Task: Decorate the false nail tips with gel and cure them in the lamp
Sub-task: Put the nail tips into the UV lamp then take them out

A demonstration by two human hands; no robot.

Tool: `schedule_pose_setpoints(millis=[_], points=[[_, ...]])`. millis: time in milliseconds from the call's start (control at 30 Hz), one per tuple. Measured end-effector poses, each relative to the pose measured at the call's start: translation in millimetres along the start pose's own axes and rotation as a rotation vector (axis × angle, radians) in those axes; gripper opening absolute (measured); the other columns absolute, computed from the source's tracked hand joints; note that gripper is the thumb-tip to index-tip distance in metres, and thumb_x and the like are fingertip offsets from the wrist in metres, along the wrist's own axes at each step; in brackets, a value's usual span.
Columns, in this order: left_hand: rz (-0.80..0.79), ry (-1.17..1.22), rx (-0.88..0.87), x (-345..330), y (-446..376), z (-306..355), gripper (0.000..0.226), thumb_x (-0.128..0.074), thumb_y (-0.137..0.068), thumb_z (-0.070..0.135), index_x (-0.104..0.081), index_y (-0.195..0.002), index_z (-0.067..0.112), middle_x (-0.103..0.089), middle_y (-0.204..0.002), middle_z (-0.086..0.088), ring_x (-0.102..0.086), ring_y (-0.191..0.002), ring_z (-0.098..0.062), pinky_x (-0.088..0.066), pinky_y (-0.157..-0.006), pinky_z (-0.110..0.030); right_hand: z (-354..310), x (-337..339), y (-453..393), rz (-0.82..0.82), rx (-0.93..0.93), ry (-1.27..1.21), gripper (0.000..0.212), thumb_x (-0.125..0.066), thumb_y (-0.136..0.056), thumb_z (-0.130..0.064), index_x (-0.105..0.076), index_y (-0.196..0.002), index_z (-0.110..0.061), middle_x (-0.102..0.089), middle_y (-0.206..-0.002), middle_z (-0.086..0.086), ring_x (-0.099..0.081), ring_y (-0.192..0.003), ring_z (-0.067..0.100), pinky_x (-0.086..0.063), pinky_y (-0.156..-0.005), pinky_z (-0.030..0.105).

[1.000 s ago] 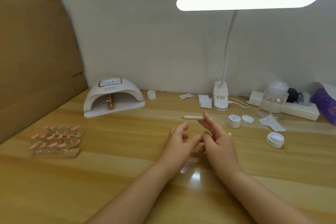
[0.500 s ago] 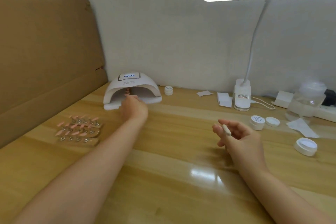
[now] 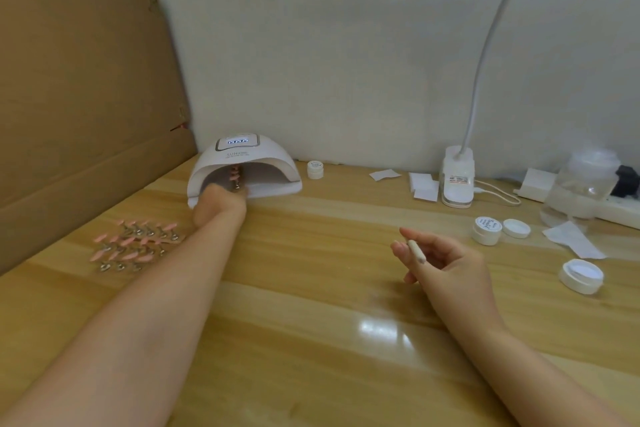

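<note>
Left hand (image 3: pixel 221 204) reached into curing lamp (image 3: pixel 242 166) at nail strip (image 3: pixel 236 177), grip unclear; right hand (image 3: pixel 446 263) held tool (image 3: pixel 415 252). Pink tips (image 3: pixel 135 246) awaited on table, apparently unfinished.

Desk layout, left to right

The curing lamp (image 3: pixel 244 166) sits at the back left of the table (image 3: pixel 311 340) against the wall, with the left hand (image 3: pixel 218 203) at its opening and a strip of nail tips (image 3: pixel 235 177) inside. Rows of nail tips on stands (image 3: pixel 136 246) lie in front of it, to the left. A small gel pot (image 3: pixel 315 169) sits just right of the lamp. The right hand (image 3: pixel 443 263), pen tool (image 3: pixel 415 251) across its fingers, hangs mid-table. The desk lamp base (image 3: pixel 456 180) is behind it, and the open jar (image 3: pixel 486 230), its lid (image 3: pixel 516 228) and another lid (image 3: pixel 581 276) are off to its right.
</note>
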State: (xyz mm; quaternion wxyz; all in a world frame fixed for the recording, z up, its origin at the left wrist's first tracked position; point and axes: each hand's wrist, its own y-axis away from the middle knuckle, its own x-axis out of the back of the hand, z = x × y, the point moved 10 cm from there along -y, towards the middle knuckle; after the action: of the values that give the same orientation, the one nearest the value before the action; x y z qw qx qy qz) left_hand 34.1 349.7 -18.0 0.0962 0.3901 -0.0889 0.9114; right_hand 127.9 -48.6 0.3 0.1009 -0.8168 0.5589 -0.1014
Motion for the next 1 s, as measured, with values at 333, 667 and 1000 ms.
schedule_pose_setpoints(millis=[333,667,1000], points=[[0.036,0.08,0.052,2,3,-6,0.034,-0.055,-0.094,0.03,-0.062,-0.117,0.005,-0.064,-0.116,-0.016,-0.061,-0.105,-0.032,-0.04,-0.072,-0.031,3,-1,-2,-0.001,0.036,0.021,0.019,-0.076,-0.076,-0.015,-0.072,-0.094,-0.021,-0.065,-0.075,0.019,-0.054,-0.046,0.009,-0.044,-0.053,0.014],[0.116,0.298,-0.009,35,38,-18,0.028,-0.071,-0.081,0.011,-0.068,-0.105,-0.002,-0.065,-0.112,-0.022,-0.061,-0.103,-0.034,-0.045,-0.086,-0.035,-4,-4,0,-0.015,0.095,0.051,0.015,-0.074,-0.078,-0.014,-0.07,-0.091,-0.021,-0.065,-0.067,0.015,-0.051,-0.045,0.008,-0.043,-0.052,0.015],[0.003,0.639,-0.145,55,113,-4,0.015,-0.076,-0.075,0.024,-0.062,-0.071,0.025,-0.064,-0.07,0.008,-0.057,-0.061,-0.008,-0.038,-0.049,-0.019,-19,13,9,0.085,0.176,0.232,0.016,-0.071,-0.082,-0.021,-0.071,-0.098,-0.02,-0.067,-0.069,0.002,-0.065,-0.065,0.024,-0.051,-0.065,0.028]])
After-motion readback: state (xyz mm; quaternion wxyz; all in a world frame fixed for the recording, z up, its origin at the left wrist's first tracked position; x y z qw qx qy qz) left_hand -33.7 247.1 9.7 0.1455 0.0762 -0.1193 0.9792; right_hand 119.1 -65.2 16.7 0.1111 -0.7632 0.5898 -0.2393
